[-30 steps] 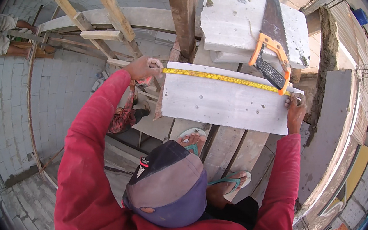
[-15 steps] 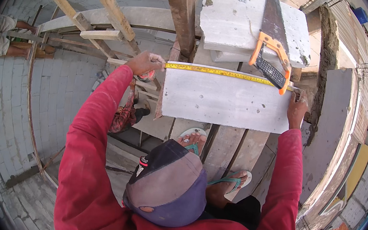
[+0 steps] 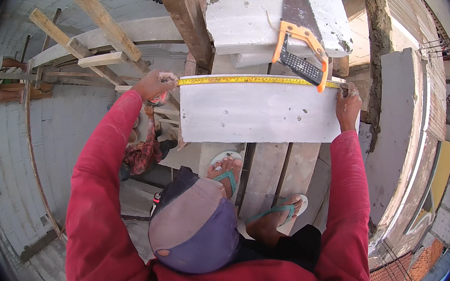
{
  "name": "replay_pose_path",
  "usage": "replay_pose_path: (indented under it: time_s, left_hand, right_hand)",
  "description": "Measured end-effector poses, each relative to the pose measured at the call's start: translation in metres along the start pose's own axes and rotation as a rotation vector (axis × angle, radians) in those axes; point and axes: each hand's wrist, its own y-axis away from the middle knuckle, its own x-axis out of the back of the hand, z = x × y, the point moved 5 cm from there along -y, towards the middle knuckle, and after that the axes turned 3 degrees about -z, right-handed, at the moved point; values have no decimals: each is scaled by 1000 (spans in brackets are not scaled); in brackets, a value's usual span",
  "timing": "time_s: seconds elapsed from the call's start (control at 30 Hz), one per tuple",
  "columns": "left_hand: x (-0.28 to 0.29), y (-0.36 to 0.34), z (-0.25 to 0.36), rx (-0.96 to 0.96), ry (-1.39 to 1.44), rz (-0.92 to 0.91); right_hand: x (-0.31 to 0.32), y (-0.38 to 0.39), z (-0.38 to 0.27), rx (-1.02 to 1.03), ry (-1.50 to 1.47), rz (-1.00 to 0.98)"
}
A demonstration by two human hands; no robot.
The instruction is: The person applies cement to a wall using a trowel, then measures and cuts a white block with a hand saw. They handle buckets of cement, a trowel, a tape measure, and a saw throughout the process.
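A white block (image 3: 261,114) lies across wooden planks in front of me. The yellow tape of a tape measure (image 3: 243,80) stretches along its far edge. My left hand (image 3: 156,84) is closed on the tape just past the block's left end. Below those fingers shows a red rounded object (image 3: 160,98); whether it is the tape's case is unclear. My right hand (image 3: 348,107) pinches the tape near the block's far right corner. A handsaw (image 3: 302,44) with an orange and black handle lies on another white block (image 3: 239,14) beyond, its handle overhanging the tape.
My feet in flip-flops stand on the planks (image 3: 263,172). A thick wooden post (image 3: 181,13) rises beyond the left end of the block. Timber pieces (image 3: 100,15) slant at the upper left. Another person (image 3: 143,153) is lower down on the left; someone's legs (image 3: 7,79) show farther left.
The whole view has shifted, so the block, saw and hands sit farther left and higher. My right hand has moved slightly toward the block's far edge. Both hands still hold the tape.
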Motion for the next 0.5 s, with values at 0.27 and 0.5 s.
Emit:
replay_pose_path:
  time_s: [0.27, 0.5]
  left_hand:
    - [-27, 17, 31, 29, -30, 42]
    - [-81, 67, 16, 68, -42, 109]
  right_hand:
    - [8, 16, 28, -2, -72, -61]
    - [25, 69, 48, -67, -6, -120]
